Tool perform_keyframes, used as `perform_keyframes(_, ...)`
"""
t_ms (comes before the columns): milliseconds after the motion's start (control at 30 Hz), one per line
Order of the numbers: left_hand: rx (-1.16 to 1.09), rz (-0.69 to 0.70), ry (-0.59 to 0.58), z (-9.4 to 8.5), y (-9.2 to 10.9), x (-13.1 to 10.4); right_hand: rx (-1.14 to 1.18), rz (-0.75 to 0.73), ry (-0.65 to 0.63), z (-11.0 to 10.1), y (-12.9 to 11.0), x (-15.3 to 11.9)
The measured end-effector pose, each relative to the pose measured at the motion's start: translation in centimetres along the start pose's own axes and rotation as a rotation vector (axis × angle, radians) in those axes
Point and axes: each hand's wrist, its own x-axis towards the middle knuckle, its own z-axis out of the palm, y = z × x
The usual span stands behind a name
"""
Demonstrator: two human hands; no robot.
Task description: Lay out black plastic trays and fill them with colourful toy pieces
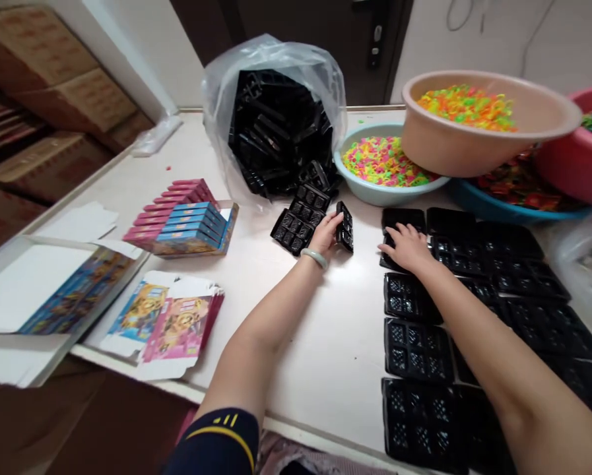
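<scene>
My left hand (327,234), with a pale bangle at the wrist, grips a small black plastic tray (346,229) with square compartments, tilted up on its edge. Beside it, more black trays (296,227) lie loose at the mouth of a clear plastic bag (332,66) full of such trays. My right hand (407,247) is spread over a black tray (403,218) at the far left corner of a block of trays laid in rows. Its fingers rest on that tray and partly cover it. Further trays (417,349) run towards me below, some hidden under my right forearm.
A light blue basin (375,191) and a peach basin (449,152) hold small bright pieces. Red (580,161) and blue (503,208) basins stand further right. On the left are blue and pink boxes (191,227), flat printed cartons (177,326) and an open white box (33,284).
</scene>
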Motion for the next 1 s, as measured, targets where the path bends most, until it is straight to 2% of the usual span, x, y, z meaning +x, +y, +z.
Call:
perform_keyframes(100, 0.017, 0.07, 0.029, -1.8, 1.3, 0.8, -0.02, 0.059, 0.02, 0.1, 0.8, -0.3)
perform_keyframes(200, 0.072, 0.175, 0.033, -3.6, 2.8, 1.8, 0.015, 0.032, 0.071, 0.1, 0.0, 0.0)
perform_keyframes(367, 0.173, 0.396, 0.029, -6.5, 5.6, 3.7, 0.242, -0.183, 0.093, 0.8, -4.4, 1.9)
perform_keyframes(500, 0.28, 0.502, 0.028, -8.1, 6.4, 3.4, 0.673, -0.225, 0.094, 1.5, -8.9, 3.3)
perform_keyframes(633, 0.515, 0.458, -0.155, -8.1, 5.5, 0.8, 1.26, -0.149, 0.066, 1.6, -12.5, 2.9)
perform_keyframes(700, 0.624, 0.491, -0.24, -7.5, 4.7, -0.7, 1.44, -0.095, 0.102, 1.6, -13.5, 1.9)
perform_keyframes(767, 0.7, 0.561, -0.283, -6.8, 3.7, -2.0, 1.504, -0.015, 0.204, 1.7, -13.8, 0.4)
perform_keyframes(833, 0.733, 0.619, -0.263, -6.1, 2.8, -3.0, 1.53, 0.079, 0.271, 1.8, -13.6, -1.1)
perform_keyframes(900, 0.745, 0.64, -0.243, -5.5, 2.1, -3.9, 1.561, 0.137, 0.235, 1.8, -13.1, -2.5)
perform_keyframes(1000, 0.728, 0.583, -0.303, -5.0, 1.6, -5.3, 1.557, 0.123, 0.118, 1.5, -12.1, -4.0)
